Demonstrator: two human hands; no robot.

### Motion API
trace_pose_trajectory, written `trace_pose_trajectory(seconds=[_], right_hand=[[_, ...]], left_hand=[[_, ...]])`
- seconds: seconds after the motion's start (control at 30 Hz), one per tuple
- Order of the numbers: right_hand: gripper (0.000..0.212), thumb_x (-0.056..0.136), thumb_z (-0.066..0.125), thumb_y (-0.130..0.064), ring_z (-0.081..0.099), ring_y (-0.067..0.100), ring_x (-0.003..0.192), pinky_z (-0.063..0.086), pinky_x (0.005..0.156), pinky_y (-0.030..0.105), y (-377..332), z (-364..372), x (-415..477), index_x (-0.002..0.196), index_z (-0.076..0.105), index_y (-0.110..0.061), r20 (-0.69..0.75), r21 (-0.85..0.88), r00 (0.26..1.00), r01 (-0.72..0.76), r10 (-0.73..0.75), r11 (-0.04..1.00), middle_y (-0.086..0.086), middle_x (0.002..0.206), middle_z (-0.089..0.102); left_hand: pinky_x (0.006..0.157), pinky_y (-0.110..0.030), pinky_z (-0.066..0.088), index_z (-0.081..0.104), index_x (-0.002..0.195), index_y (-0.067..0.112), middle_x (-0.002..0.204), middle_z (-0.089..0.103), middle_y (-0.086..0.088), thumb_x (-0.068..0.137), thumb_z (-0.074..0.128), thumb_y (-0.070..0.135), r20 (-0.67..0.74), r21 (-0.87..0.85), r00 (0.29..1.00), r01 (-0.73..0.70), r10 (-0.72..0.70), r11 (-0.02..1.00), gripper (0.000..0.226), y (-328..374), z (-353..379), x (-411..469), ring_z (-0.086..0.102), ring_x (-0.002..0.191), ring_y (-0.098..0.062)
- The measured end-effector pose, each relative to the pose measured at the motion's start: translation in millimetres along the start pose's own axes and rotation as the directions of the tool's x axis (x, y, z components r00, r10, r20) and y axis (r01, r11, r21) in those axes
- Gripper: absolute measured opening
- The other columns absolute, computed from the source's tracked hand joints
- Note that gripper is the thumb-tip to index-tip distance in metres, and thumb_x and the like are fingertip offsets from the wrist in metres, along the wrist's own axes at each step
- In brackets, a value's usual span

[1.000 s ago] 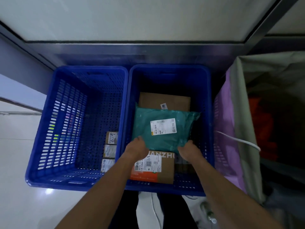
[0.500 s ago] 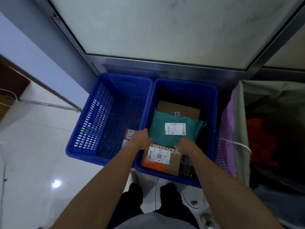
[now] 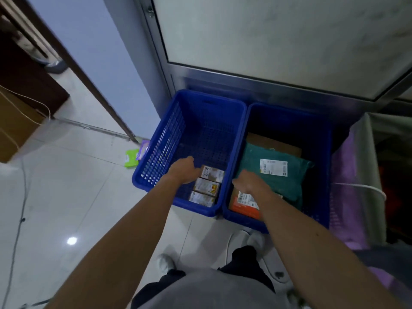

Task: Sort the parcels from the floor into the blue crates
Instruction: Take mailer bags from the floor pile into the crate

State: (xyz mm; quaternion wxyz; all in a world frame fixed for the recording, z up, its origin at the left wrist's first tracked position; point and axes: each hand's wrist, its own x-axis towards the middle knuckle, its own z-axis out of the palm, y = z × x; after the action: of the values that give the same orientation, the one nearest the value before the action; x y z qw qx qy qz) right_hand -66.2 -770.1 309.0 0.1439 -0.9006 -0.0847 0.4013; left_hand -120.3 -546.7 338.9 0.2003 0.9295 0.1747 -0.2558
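Pale tiled floor (image 3: 73,192), two blue crates against a steel-framed panel (image 3: 267,36).

Teal mailer (image 3: 274,175) with white label lying in right crate (image 3: 321,166), over a brown box (image 3: 287,146) and an orange-edged box (image 3: 243,204); three small labelled boxes (image 3: 206,186) lined along near right side of left crate (image 3: 160,152). Green packet (image 3: 131,157) on floor beside left crate. Left hand (image 3: 182,170) over left crate, empty, fingers curled; right hand (image 3: 249,186) above orange-edged box, fingers loosely bent, holding nothing.
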Motion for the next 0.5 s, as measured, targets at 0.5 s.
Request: trace_pose_trajectory(seconds=[0.5], right_hand=[[0.041,0.102,0.043,-0.039,0.058,0.03,0.095,0.042,0.075,0.036,-245,116,-29,0.122,0.048,-0.004,0.003,-0.097,0.992,0.127,-0.127,0.987,0.012,0.104,0.058]], left_hand=[[0.082,-0.034,0.045,0.06,0.12,0.007,0.124,0.064,-0.016,0.092,0.05,0.033,-0.059,-0.156,0.992,0.104,-0.115,0.982,0.04,-258,-73,-49,0.059,0.106,-0.034]])
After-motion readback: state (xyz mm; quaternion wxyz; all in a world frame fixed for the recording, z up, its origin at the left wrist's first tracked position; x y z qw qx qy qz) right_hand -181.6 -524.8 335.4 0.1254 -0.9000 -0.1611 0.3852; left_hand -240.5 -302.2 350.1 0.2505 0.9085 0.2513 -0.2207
